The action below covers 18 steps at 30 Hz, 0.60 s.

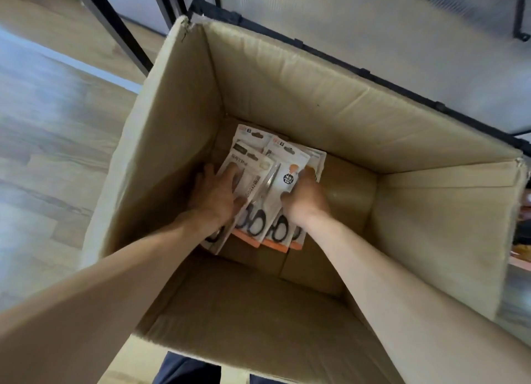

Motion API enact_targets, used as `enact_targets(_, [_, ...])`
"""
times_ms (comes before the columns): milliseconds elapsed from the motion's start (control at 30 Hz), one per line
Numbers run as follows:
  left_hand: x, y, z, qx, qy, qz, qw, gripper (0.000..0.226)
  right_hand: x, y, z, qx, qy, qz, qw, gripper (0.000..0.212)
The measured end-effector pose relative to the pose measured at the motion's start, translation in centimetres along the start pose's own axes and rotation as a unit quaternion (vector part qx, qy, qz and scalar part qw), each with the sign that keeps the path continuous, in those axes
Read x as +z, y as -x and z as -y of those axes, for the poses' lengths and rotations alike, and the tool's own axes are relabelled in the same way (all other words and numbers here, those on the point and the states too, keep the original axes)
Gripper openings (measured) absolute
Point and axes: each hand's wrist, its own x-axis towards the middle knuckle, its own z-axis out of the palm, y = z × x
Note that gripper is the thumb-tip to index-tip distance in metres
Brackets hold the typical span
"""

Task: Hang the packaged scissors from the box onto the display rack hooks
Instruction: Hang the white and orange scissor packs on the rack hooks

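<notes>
Packaged scissors (260, 194) lie in a loose, overlapping pile on the floor of a deep cardboard box (287, 102), towards its far-left corner. In the head view, both bare arms reach down into it. The left hand (217, 195) rests flat on the leftmost card with fingers spread and mostly straight. The right hand (306, 195) holds the right edge of the stack, thumb on the face of a card and fingers curled round its side.

Each pack looks light and flat: a stiff card backing, probably with a smooth plastic cover that could slide against its neighbours, so a fanned pile may slip apart when lifted. Pinching the card edges, or the top near the hang hole, seems the safest hold.

Long axes run from the near side to the far side of the box, tilted a little to the right. Black handles point towards the person, blade tips and hang holes away, towards the dark-framed display rack (370, 73) just behind the box.
</notes>
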Motion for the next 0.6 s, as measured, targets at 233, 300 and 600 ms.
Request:
enact_targets(233, [-0.7,-0.2,0.0,-0.042,0.012,-0.052,0.998,0.055,0.2,-1.2,1.0,0.057,-0.118,-0.052,0.990,0.043])
enact_targets(300, [-0.5,-0.2,-0.1,-0.045,-0.006,-0.036,0.998,0.037,0.3,-1.3,0.9,0.051,-0.139,-0.058,0.987,0.030])
enact_targets(600, [0.2,0.2,-0.9,-0.079,0.070,-0.015,0.994,0.048,0.1,-2.2,0.7,0.040,-0.120,-0.063,0.990,0.033])
